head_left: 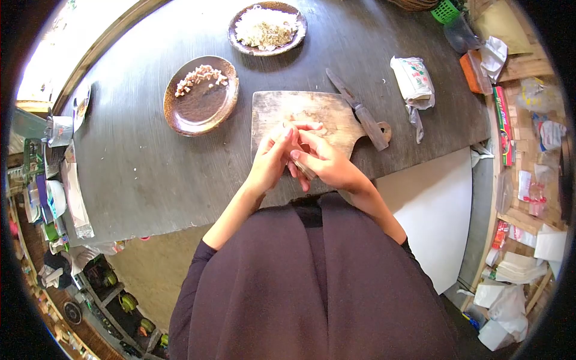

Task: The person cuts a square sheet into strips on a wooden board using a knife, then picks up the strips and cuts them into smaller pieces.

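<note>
My left hand (273,157) and my right hand (324,161) meet above the near edge of a wooden cutting board (282,108). The fingers of both are bent and pressed against each other. Whatever lies between them, if anything, is hidden or too small to name. Small pale bits stick to the board's worn surface. To the right of my hands a knife (354,105) rests partly over the board's handle, blade pointing away from me.
A brown plate (201,117) with small diced pieces (201,78) stands left of the board. Farther back, another brown plate (240,48) holds pale shreds (267,27). A white plastic packet (413,81) lies at right. Shelves with bags and boxes line the right side.
</note>
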Available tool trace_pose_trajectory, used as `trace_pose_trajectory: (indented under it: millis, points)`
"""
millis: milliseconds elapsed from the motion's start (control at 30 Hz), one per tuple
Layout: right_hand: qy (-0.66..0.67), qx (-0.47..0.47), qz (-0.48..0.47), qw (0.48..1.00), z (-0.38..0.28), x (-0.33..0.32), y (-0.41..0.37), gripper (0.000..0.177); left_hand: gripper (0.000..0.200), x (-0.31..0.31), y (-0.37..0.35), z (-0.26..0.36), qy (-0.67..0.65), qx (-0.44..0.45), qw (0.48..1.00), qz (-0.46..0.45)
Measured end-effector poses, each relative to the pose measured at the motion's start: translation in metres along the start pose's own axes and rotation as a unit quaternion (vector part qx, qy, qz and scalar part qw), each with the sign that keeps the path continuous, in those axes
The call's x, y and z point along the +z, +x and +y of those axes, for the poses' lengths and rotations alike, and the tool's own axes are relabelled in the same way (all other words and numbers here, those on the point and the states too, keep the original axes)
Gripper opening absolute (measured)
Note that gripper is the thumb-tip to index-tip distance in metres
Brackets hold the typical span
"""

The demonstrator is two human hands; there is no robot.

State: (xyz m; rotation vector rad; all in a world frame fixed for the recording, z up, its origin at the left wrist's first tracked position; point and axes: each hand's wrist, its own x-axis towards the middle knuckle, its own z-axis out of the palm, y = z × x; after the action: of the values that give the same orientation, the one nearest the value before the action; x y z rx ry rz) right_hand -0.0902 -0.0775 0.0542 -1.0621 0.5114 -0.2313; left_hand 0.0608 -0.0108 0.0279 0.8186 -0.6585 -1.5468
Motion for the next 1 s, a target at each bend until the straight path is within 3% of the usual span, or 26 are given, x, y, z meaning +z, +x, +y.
trace_pose_trajectory:
  millis: [33, 267, 333, 367, 433, 467, 533, 633, 800, 867, 933, 1000]
  points:
    - [0.008, 0.002, 0.014, 1.000, -0.001, 0.002, -0.001, 0.027, 0.039, 0.003, 0.000, 0.000, -0.015, -0.017, 0.999, 0.030]
    - [0.018, -0.003, 0.046, 0.999, 0.003, -0.003, -0.002, 0.019, 0.049, 0.016, -0.001, -0.001, -0.052, -0.025, 0.998, 0.014]
    - [0.024, -0.027, 0.049, 0.998, 0.016, -0.003, 0.004, 0.020, 0.055, 0.022, 0.000, -0.005, -0.023, -0.020, 0.994, 0.101]
    - [0.030, -0.051, 0.053, 0.997, 0.020, -0.004, 0.006, 0.021, 0.055, 0.010, 0.001, -0.006, -0.023, -0.020, 0.994, 0.101]
    - [0.033, -0.011, 0.060, 0.998, 0.008, 0.001, 0.002, 0.021, 0.049, -0.024, 0.004, -0.008, -0.111, -0.107, 0.982, -0.107]
    - [0.035, 0.030, 0.066, 0.997, 0.004, 0.003, 0.000, 0.021, 0.049, -0.020, 0.007, -0.008, -0.111, -0.106, 0.982, -0.107]
    - [0.053, 0.017, 0.087, 0.995, 0.007, 0.004, -0.001, 0.021, 0.058, -0.009, 0.012, -0.009, -0.119, -0.014, 0.986, 0.114]
    - [0.069, -0.005, 0.125, 0.990, 0.013, 0.006, 0.000, 0.022, 0.035, -0.019, 0.013, -0.002, -0.262, -0.013, 0.959, 0.110]
    - [0.048, -0.009, 0.156, 0.987, 0.021, 0.010, 0.000, 0.026, 0.036, -0.025, 0.022, 0.008, -0.344, 0.035, 0.936, 0.057]
    - [-0.142, -0.177, 0.306, 0.925, 0.025, 0.017, -0.001, 0.025, 0.033, -0.011, 0.019, 0.016, -0.116, 0.093, 0.985, 0.081]
    - [-0.153, -0.180, 0.323, 0.916, 0.010, 0.016, -0.008, 0.029, 0.030, 0.001, 0.013, 0.023, 0.038, 0.083, 0.992, 0.089]
    - [-0.423, -0.364, 0.300, 0.774, -0.015, 0.014, -0.012, 0.038, 0.026, 0.005, 0.010, 0.024, 0.110, 0.078, 0.989, 0.062]
